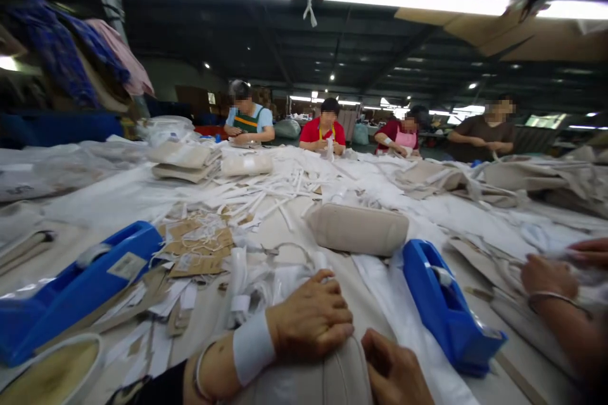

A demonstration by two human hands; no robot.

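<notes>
Your left hand (311, 319) lay palm down with its fingers curled together over the top of a pale, rounded beige pouch (327, 380) at the near edge of the table, directly under you. The pouch sat beneath that hand, mostly hidden by it and cut off by the bottom of the view. A white band wrapped your left wrist, with a thin bracelet just behind it. Your right hand (396, 373) rested against the pouch's right side, touching it just beside your left fingertips; its fingers ran out of view, so you could not tell whether they were spread or closed.

A blue tape dispenser (449, 313) stood just right of your hands, on a white cloth. A second blue tape dispenser (80, 288) lay well to the left, near a white bowl (52, 370) at the near left corner. Another beige pouch (358, 228) lay farther out, beyond your left hand, with white paper strips (266, 196) and brown card tags (199, 243) scattered around it.

At the right edge, a co-worker's hands (548, 275), one wearing a bangle, handled pale material. Four people (327, 130) worked along the table's far side.
</notes>
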